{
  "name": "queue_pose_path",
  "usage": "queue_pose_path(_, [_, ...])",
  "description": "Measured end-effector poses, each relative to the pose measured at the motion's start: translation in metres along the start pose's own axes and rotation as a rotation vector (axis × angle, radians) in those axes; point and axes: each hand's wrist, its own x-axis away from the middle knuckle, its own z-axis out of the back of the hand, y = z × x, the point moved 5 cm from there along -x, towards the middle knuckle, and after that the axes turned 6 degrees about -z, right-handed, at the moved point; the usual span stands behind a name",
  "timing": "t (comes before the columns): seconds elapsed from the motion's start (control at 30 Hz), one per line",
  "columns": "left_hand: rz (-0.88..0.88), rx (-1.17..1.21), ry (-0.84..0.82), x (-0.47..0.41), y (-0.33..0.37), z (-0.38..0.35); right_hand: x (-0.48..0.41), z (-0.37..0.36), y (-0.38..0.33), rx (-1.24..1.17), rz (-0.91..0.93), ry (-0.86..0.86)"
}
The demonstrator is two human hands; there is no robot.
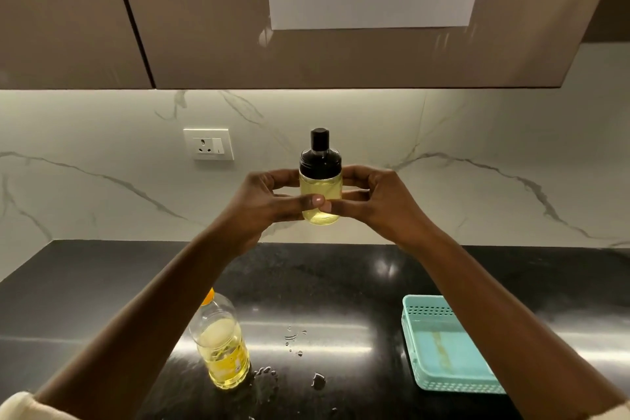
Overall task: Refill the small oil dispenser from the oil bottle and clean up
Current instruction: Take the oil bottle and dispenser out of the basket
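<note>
I hold the small oil dispenser point(320, 186) up in front of the marble backsplash, well above the counter. It is a clear jar full of yellow oil with a black lid and cap on top. My left hand point(269, 204) grips its left side and my right hand point(371, 198) grips its right side, fingertips meeting across the front of the glass. The large oil bottle point(221, 344) with an orange cap stands upright on the black counter at lower left, partly filled, its top partly hidden by my left forearm.
A teal plastic basket point(443, 385) sits on the counter at lower right, partly under my right arm. Oil droplets and small puddles point(296, 341) lie on the black counter point(341, 283) between bottle and basket. A wall socket point(208, 144) and overhead cabinets are behind.
</note>
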Motion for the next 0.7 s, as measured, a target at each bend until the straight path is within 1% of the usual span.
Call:
queue_pose_path(0.13, [0.024,-0.023,0.002,0.025,-0.035,-0.01,0.021,-0.017,0.032,-0.059,-0.069,-0.066])
queue_pose_path(0.33, [0.137,0.089,0.009,0.087,-0.123,-0.035,0.075,-0.064,0.107,-0.055,-0.199,-0.117])
queue_pose_path(0.5, [0.295,0.072,0.033,0.138,-0.194,-0.056,0.12,-0.106,0.17,-0.074,-0.328,-0.121])
queue_pose_path(0.6, [0.345,0.041,0.041,0.16,-0.225,-0.065,0.142,-0.12,0.193,-0.044,-0.363,-0.136])
queue_pose_path(0.7, [0.386,0.015,0.016,0.171,-0.241,-0.076,0.157,-0.125,0.212,-0.033,-0.397,-0.146])
